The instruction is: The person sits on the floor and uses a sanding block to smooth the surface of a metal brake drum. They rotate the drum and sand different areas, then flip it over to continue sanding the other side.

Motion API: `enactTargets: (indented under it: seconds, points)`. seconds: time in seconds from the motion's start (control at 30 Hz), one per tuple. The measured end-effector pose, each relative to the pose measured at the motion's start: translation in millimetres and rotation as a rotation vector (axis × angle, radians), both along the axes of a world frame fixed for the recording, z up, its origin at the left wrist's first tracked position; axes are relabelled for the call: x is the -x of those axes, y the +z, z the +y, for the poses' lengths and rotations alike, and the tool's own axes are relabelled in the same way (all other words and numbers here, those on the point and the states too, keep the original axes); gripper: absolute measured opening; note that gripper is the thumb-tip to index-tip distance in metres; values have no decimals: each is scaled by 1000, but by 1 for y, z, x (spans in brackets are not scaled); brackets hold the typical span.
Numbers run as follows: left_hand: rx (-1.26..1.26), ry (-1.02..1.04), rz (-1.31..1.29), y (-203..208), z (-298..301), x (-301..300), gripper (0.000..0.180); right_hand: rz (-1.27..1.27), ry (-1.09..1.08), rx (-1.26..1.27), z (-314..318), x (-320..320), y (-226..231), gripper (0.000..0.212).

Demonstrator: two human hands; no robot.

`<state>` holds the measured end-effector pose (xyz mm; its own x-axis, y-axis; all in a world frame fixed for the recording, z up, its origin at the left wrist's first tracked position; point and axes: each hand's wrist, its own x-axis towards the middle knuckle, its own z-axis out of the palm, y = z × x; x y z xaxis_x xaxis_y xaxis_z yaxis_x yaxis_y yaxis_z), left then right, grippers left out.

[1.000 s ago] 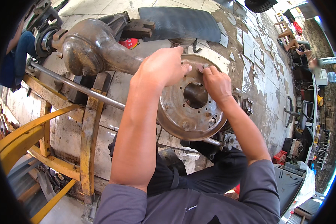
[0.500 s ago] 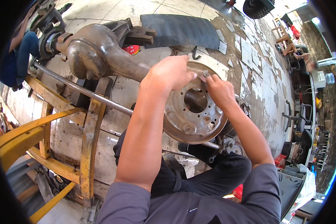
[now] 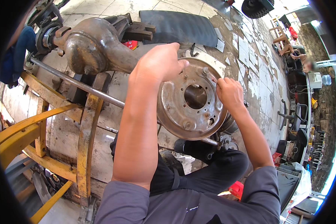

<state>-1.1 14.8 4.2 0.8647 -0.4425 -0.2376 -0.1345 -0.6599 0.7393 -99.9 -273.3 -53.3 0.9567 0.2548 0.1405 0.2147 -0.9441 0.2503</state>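
A round, worn metal brake backing plate (image 3: 171, 115) stands tilted in front of me, with a large centre hole and smaller holes around it. My left hand (image 3: 158, 61) is at its upper left rim, thumb over the edge; the other fingers are mostly hidden. My right hand (image 3: 230, 93) is at the plate's right side with its fingers curled in. Whether something small sits between those fingertips I cannot make out. A round bolt-like boss (image 3: 205, 71) shows near the plate's top, left of my right hand.
A heavy axle housing (image 3: 87, 44) lies at the upper left, with a long metal rod (image 3: 76, 85) beside it. A yellow metal frame (image 3: 86, 149) stands at the left. A dark curved sheet (image 3: 179, 28) lies beyond. Another person's knee (image 3: 26, 41) shows far left.
My right hand has moved right and slightly down, away from the boss near the plate's top. My left hand sits a little farther left on the rim. The whole view has shifted slightly.
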Motion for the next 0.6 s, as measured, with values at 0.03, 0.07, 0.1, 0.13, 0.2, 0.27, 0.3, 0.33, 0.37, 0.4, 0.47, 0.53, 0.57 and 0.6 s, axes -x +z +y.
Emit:
enactTargets:
  seconds: [0.03, 0.07, 0.1, 0.13, 0.2, 0.27, 0.3, 0.33, 0.37, 0.4, 0.47, 0.53, 0.57, 0.6]
  points:
    - [2, 7, -5, 1, 0, 0, 66, -6, -3, -14, -1, 1, 3, 7]
    - [2, 15, -11, 3, 0, 1, 66, -36, 10, -55, 0, 1, 3, 8]
    - [2, 15, -17, 4, -2, 2, 66, -82, 77, -70, -1, 1, 2, 10]
    - [9, -17, 2, 4, -6, 3, 66, -128, 146, -86, -3, -2, -1, 11]
    - [19, -75, 40, 4, -11, 3, 67, -188, 254, -90, -4, -9, -7, 13]
    - [-2, -69, 55, 3, -11, 3, 67, -214, 328, -65, -2, -17, -14, 13]
    - [-12, -66, 61, 2, -11, 2, 67, -208, 356, -66, -1, -21, -17, 13]
    - [-15, -39, 30, 1, -10, 1, 67, -202, 384, -67, -1, -26, -19, 14]
    - [-19, -13, -1, 0, -10, 2, 67, -196, 410, -67, -1, -30, -22, 15]
    - [-22, 12, -30, -1, -9, 3, 68, -195, 443, -50, -2, -33, -25, 16]
    - [-12, 3, -9, 0, -10, 2, 68, -182, 446, -41, -6, -38, -26, 16]
    - [-13, -3, -5, 0, -10, 2, 69, -156, 449, -32, -8, -40, -26, 14]
    - [-17, -9, -13, -2, -10, 2, 69, -138, 446, -23, -12, -39, -22, 14]
    - [-22, -11, -22, -2, -10, 1, 69, -121, 446, -16, -16, -39, -20, 13]
